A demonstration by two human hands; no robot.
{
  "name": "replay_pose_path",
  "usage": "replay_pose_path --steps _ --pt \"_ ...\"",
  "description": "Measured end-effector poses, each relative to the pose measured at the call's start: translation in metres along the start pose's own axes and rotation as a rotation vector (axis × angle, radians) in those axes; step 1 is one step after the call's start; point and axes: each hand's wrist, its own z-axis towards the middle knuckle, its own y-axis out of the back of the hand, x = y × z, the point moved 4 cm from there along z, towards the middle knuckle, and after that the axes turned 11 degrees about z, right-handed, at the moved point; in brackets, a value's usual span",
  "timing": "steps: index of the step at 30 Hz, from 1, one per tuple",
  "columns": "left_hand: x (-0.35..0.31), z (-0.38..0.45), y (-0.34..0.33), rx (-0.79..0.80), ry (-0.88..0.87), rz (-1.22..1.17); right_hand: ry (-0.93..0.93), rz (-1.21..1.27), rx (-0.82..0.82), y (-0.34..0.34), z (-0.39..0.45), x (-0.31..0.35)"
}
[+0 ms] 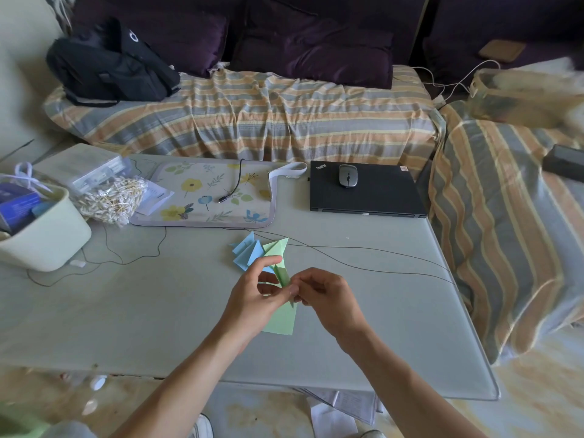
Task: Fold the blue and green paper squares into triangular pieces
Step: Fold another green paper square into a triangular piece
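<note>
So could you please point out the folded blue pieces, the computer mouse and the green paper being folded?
folded blue pieces (247, 250), head view, middle of the pile.
computer mouse (348, 175), head view, its top.
green paper (282, 324), head view, lower flat part.

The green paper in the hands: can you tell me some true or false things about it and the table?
1. Both hands, left hand and right hand, pinch the folded green paper piece. True.
2. The grey computer mouse sits on the floral mat. False: it sits on the closed black laptop.
3. Folded light blue paper triangles lie on the pale table. True.
4. The laptop is open. False: its lid is shut.
</note>
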Motion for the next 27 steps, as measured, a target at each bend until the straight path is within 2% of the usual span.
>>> replay_pose_path --steps 5,14,19,24,27 --pt "0.003 -0.001 -0.002 -0.008 0.029 0.016 -0.040 0.054 -0.045 0.001 0.000 -0.004" --pt "0.011 0.000 -0.004 -0.075 0.124 -0.063 -0.046 -0.058 -0.051 -0.003 0.000 -0.007" --pt "0.008 0.001 -0.001 -0.099 0.078 -0.004 -0.074 -0.066 0.008 -0.006 -0.001 -0.006" --pt "0.011 0.002 -0.002 -0.052 0.059 0.115 -0.106 -0.038 0.067 -0.006 -0.003 -0.006" --pt "0.009 0.003 -0.004 -0.019 -0.035 0.245 -0.119 -0.042 0.044 -0.004 -0.001 -0.008"
